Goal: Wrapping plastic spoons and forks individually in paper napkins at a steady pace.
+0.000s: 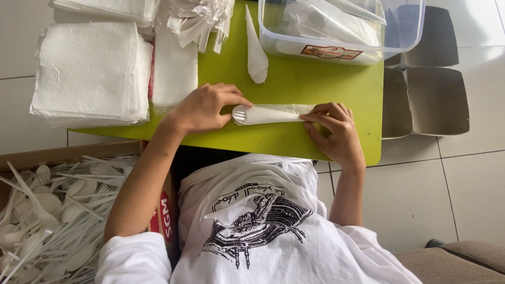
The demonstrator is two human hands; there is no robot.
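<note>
Both hands are on the rolled napkin (271,113), which lies on the lime-green table (294,84) with its long axis running side to side, straight across in front of the person. The left hand (202,109) curls over the wide, open end of the roll, where the ribbed edge of white plastic cutlery peeks out (a spoon or a fork, too little shows to tell); thumb and forefinger close around that end, pinching it. The right hand (336,131) sits at the narrow, tapering end, fingers held together and laid flat along the paper, pressing it to the table.

Neither hand is nearer: each has one end of the roll. On the person's side of the roll, a narrow strip of bare green separates it from the table edge. Beyond the roll there is open green as far as a finished napkin cone (256,52), which stands well apart with its tip pointing away. To the roll's far right sits a clear plastic tub (342,31); to its left, just past the left hand, napkin stacks (89,71) crowd the table. Left of the roll and below table level, a cardboard box of white plastic cutlery (52,215).
</note>
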